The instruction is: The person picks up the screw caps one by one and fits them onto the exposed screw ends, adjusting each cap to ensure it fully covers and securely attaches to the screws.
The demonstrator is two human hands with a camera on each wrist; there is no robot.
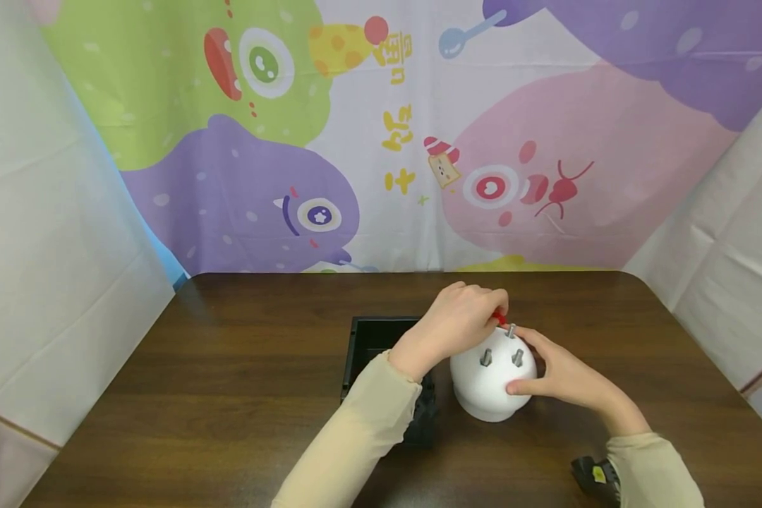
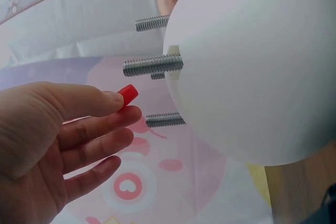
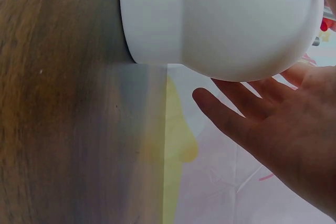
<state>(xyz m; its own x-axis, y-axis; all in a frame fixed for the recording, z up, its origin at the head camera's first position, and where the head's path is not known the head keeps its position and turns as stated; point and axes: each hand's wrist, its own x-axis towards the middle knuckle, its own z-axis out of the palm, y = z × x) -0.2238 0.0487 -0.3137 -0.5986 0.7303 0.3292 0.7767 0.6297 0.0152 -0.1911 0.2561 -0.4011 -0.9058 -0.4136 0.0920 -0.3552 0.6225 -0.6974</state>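
Black tray: left of the white dome, near it, on the table [image 1: 228, 395]; its rim [image 1: 354, 346] shows, but the left sleeve [image 1: 355, 430] crosses much of it, so what lies inside is hard to tell.
Left hand [image 1: 460, 317]: at the far left of the dome; thumb and index finger together on a small red cap, the other fingers loosely apart from it.
Red cap [image 2: 128, 95]: beyond the dome's top, just beside the bolt tips; apart from them in the left wrist view.
Bolts [image 2: 153, 65]: four threaded ends standing out of the dome, one partly hidden; none visibly capped.
White dome [image 1: 489, 384]: the landmark; rounded, its rim resting on the table, bolts pointing up and away.
Right hand [image 1: 561, 370]: at the dome's right side; clamped on it, thumb on the near side, fingers round the far side.
Black object [image 1: 593, 476]: right of the dome and nearer the person, beside the right sleeve; whether it lies on the table, I cannot tell.
Risks: the cap could slip from so small a pinch and roll off; a sideways push on a bolt could turn or tip the smooth dome should the right hand's hold loosen; an off-axis cap would likely sit crooked.
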